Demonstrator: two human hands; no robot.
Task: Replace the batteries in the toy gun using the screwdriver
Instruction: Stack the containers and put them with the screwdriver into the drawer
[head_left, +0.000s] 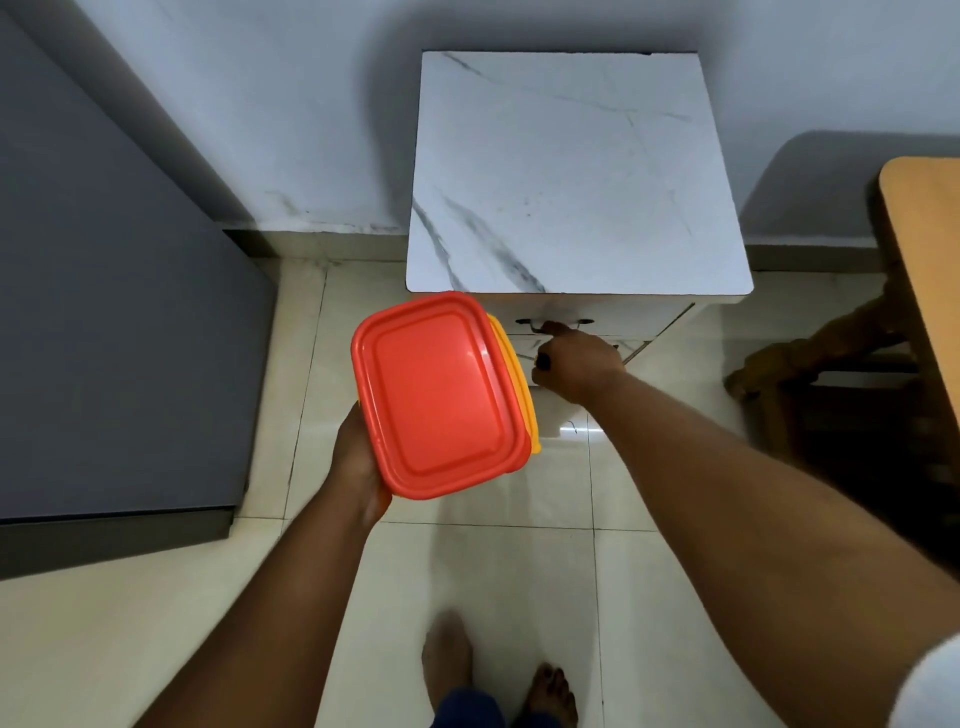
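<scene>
Currently, the left hand (361, 462) grips a plastic box (441, 395) from beneath at its near-left corner, fingers curled under the base. The box has a red lid facing the camera and a yellow body visible along its right edge; it is tilted and held in the air above the floor tiles (545, 493), in front of the cabinet. Contents of the box cannot be seen.

The right hand (576, 364) is extended to the front of a small cabinet (571, 171) with a white marble-pattern top. Its fingers are curled at a dark drawer handle (535, 326) just under the top edge; whether they close fully round the handle cannot be told.

Neither the toy gun nor the screwdriver appears in view, so their position cannot be stated.

Left of the cabinet stands a grey panel (104, 312). At right, a wooden tabletop edge (919, 249) and a dark wooden chair (831, 374). 2 bare feet (447, 654) stand on the tiles.
</scene>
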